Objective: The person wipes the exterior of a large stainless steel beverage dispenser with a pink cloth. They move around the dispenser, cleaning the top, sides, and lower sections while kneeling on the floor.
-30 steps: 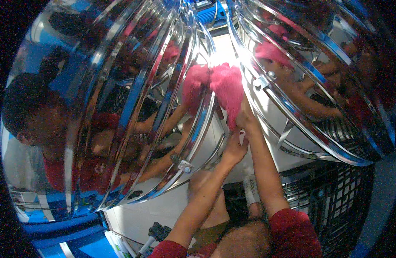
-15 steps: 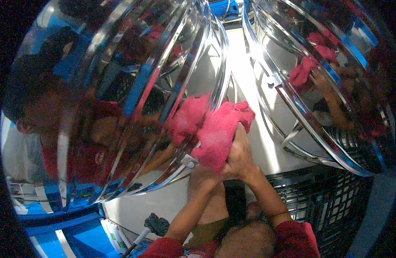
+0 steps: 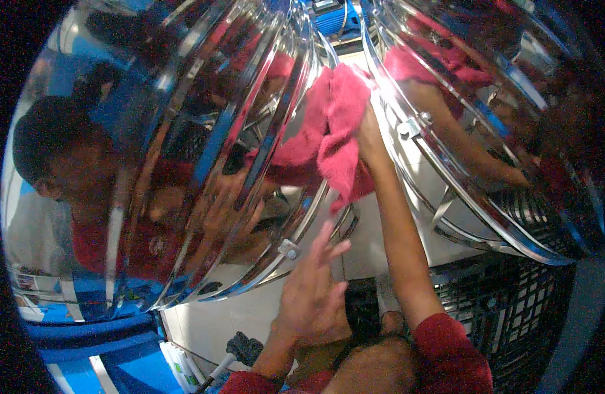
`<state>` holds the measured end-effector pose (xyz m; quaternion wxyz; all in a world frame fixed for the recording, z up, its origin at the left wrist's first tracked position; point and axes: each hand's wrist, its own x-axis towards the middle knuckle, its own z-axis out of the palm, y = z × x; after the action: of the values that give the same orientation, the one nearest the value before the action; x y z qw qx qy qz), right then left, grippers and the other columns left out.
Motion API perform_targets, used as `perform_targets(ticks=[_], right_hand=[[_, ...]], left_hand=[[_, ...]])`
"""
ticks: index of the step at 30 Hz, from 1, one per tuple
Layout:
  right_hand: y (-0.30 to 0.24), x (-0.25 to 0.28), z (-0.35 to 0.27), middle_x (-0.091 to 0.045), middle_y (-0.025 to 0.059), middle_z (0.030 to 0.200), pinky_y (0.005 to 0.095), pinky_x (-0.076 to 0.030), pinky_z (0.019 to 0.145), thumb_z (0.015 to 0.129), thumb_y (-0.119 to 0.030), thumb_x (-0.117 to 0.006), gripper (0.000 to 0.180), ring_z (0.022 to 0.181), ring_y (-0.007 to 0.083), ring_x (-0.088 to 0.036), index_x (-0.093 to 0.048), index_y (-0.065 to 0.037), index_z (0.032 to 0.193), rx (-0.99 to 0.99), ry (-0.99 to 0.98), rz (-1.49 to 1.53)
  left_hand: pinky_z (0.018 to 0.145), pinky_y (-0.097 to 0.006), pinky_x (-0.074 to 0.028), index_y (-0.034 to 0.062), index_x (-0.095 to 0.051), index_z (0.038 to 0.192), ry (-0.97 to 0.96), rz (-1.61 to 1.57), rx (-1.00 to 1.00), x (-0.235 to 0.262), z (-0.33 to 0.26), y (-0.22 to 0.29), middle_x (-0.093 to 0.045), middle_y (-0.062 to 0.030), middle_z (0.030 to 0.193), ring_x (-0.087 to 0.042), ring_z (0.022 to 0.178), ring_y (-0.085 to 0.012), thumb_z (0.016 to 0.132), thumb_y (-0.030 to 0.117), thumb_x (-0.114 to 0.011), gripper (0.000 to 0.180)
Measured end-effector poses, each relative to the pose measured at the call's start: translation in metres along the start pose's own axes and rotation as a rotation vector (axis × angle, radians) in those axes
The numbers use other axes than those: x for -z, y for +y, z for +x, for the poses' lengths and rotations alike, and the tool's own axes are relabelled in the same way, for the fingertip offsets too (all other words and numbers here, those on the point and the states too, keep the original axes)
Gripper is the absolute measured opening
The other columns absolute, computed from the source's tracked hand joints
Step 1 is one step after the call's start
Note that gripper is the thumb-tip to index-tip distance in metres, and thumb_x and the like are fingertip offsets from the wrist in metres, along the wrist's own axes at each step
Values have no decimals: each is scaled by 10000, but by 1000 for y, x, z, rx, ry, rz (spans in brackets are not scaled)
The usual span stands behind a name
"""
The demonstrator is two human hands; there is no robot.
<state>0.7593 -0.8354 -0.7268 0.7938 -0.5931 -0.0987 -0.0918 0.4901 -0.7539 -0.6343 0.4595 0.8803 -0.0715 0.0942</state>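
Observation:
A pinkish-red cloth (image 3: 342, 131) hangs from my right hand (image 3: 369, 134), which is stretched out far into the gap between two large, mirror-bright ribbed metal bodies. The cloth lies against the inner edge of the left metal body (image 3: 184, 131). My fingers are partly hidden by the cloth. Lower down, my left hand (image 3: 312, 289) is empty, its fingers spread in front of a bolt on the left body's rim. The right metal body (image 3: 493, 125) stands close beside my right forearm. Both shiny surfaces carry reflections of the cloth and of my arms.
Black plastic crates (image 3: 493, 315) stand at the lower right. At the lower left lie a blue surface (image 3: 128, 361), white tubes (image 3: 181, 364) and a dark bundled thing (image 3: 243, 347) by a pale rod. A blue object (image 3: 332, 21) shows beyond the gap. A bolt (image 3: 411, 127) juts from the right body.
My right hand has carried the cloth forward, deeper into the gap. My left hand has come off the cloth and opened. The cloth has unfolded into a longer, hanging shape.

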Motion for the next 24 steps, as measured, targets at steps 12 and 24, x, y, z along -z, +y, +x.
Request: perform_targets(ticks=[12, 24], right_hand=[[36, -18, 97, -531, 246, 1293, 452, -390, 1043, 862, -141, -615, 473, 1196, 405, -524, -491, -4, 1298, 114, 51, -108], [29, -16, 74, -535, 268, 1267, 460, -426, 1009, 858, -117, -604, 432, 1150, 420, -553, -515, 6, 1262, 174, 83, -190]], left_hand=[[992, -385, -470, -11, -505, 1323, -109, 258, -206, 20, 16, -49, -599, -181, 1289, -608, 1150, -324, 825, -32, -609, 509], [1063, -367, -407, -7, -429, 1385, -159, -261, 128, 28, 33, -36, -529, -176, 1374, -556, 1247, -265, 885, -90, -508, 513]])
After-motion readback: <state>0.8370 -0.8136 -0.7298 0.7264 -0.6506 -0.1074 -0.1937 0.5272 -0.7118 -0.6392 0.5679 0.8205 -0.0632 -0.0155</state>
